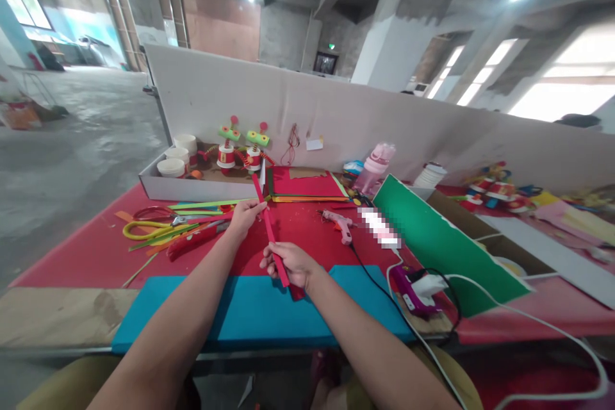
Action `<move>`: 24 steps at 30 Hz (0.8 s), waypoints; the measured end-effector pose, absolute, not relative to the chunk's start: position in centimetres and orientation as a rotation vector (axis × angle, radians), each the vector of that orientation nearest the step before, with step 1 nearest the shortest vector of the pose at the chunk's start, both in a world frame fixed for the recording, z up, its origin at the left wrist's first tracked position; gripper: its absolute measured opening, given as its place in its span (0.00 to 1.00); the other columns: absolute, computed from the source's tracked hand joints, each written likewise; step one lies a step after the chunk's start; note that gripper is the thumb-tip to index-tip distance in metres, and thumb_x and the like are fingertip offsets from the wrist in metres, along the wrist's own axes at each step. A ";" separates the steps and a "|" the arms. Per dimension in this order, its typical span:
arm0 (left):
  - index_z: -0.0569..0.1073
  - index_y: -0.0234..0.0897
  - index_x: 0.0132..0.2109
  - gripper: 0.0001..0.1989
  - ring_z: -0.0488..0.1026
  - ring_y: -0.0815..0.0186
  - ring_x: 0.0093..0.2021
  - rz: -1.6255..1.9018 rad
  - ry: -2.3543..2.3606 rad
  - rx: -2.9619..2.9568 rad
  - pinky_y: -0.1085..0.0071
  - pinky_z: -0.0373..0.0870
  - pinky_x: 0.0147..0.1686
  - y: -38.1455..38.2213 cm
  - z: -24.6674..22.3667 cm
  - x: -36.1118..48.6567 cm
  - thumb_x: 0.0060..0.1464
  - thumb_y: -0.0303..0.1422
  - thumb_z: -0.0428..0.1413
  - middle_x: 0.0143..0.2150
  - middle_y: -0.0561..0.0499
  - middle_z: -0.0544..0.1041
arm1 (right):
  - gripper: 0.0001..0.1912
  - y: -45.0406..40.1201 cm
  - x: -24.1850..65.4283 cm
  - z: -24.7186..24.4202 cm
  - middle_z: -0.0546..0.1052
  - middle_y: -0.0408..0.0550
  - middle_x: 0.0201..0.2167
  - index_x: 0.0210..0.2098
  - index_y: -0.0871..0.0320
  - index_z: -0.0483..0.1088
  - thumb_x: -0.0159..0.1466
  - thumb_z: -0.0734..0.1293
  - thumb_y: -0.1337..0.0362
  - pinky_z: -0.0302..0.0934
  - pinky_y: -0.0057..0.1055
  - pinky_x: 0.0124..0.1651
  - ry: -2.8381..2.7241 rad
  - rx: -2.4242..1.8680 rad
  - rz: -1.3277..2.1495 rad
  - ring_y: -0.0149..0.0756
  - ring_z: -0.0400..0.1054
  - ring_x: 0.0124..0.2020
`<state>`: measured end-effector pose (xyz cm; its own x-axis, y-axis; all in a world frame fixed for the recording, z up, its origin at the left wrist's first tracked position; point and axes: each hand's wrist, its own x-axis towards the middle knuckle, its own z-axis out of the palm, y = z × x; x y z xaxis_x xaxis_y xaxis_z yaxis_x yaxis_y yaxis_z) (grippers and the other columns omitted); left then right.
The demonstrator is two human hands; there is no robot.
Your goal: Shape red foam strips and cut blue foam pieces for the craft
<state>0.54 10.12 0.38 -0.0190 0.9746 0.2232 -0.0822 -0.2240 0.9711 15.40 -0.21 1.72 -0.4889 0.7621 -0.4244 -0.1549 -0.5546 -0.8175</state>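
Note:
A long red paper strip [270, 228] slants between my two hands above the table. Near its upper end, my left hand [246, 216] pinches it between thumb and fingers. My right hand [291, 262] has its fingers closed around the lower part, and the strip's end sticks out below them. Another dark red piece [297, 293] shows beneath my right hand; whether I hold it too, I cannot tell. Under both hands lie the red table cover [250, 253] and a blue sheet [259, 317] along the front edge.
Yellow-handled scissors [144, 229], a red-handled cutter [192, 242] and coloured strips lie left. A pink glue gun [340, 223] and purple power strip [416, 298] with trailing cables are right. Behind stand a box [202, 189] with paper-cup figures and a green board [442, 246].

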 end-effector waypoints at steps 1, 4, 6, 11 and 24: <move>0.74 0.32 0.23 0.16 0.61 0.73 0.18 1.413 1.038 1.306 0.74 0.57 0.21 10.1 0.4 0.5 0.41 0.44 0.62 0.15 0.55 0.66 | 0.16 -0.5 15.4 1.7 0.74 0.46 0.19 0.29 0.62 0.65 0.70 0.53 0.65 0.57 0.23 0.21 -0.974 -1.102 2.081 0.27 0.63 0.15; 0.72 0.33 0.21 0.17 0.61 0.73 0.18 1.412 1.036 1.306 0.74 0.57 0.22 10.1 0.3 0.5 0.41 0.44 0.62 0.15 0.55 0.66 | 0.18 -1.3 15.6 1.6 0.74 0.47 0.19 0.29 0.62 0.64 0.71 0.51 0.65 0.57 0.23 0.21 -0.954 -1.115 2.094 0.27 0.63 0.15; 0.70 0.34 0.19 0.18 0.61 0.73 0.18 1.420 1.027 1.299 0.74 0.56 0.22 10.1 0.4 0.4 0.41 0.44 0.62 0.15 0.55 0.66 | 0.18 -1.9 15.7 1.6 0.74 0.47 0.19 0.29 0.61 0.64 0.71 0.50 0.65 0.56 0.22 0.21 -0.940 -1.120 2.107 0.26 0.63 0.15; 0.69 0.34 0.17 0.19 0.60 0.74 0.18 1.426 1.019 1.308 0.74 0.55 0.21 10.0 0.5 0.4 0.40 0.44 0.62 0.14 0.54 0.66 | 0.17 -2.9 16.1 1.7 0.74 0.47 0.20 0.29 0.61 0.64 0.71 0.50 0.65 0.57 0.22 0.23 -0.914 -1.102 2.160 0.26 0.64 0.16; 0.70 0.34 0.18 0.18 0.59 0.74 0.17 1.429 1.058 1.333 0.74 0.54 0.21 10.2 0.3 0.1 0.40 0.44 0.62 0.14 0.55 0.64 | 0.14 -4.7 17.4 0.1 0.76 0.48 0.22 0.31 0.61 0.64 0.67 0.59 0.57 0.58 0.24 0.24 -0.937 -1.007 2.173 0.27 0.65 0.16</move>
<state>0.14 10.24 0.30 -0.0289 0.9701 0.2409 -0.0527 -0.2421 0.9688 17.39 -4.68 0.13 -0.5597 0.7185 -0.4128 -0.1928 -0.5974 -0.7784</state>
